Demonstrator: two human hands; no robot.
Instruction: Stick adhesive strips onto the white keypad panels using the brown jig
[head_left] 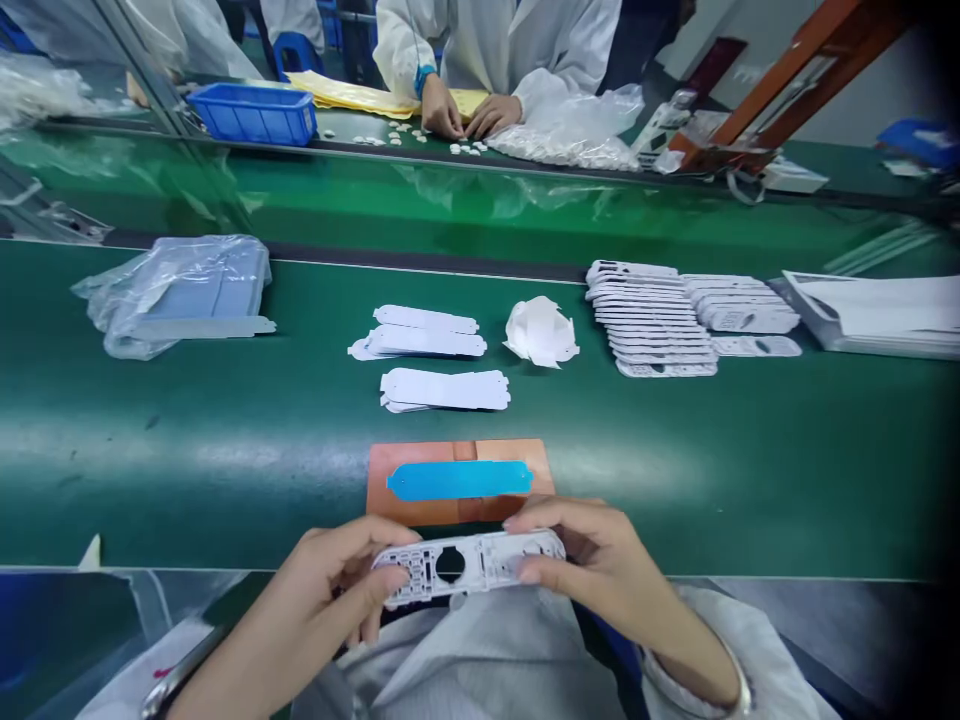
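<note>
A long white plastic housing with a round hole and moulded ribs is held level just over the table's near edge. My left hand grips its left end between thumb and fingers. At the right end, my right hand pinches it the same way. Just beyond lies an orange-brown pad with a long blue strip on it. Farther off are two small piles of white strips, the nearer pile and the farther pile. A crumpled white paper sits beside them.
Overlapping rows of white housings lie at the right, by a tray of white sheets. A plastic-wrapped stack rests at the left. Behind the green barrier, another person's hands handle small white pieces near a blue bin.
</note>
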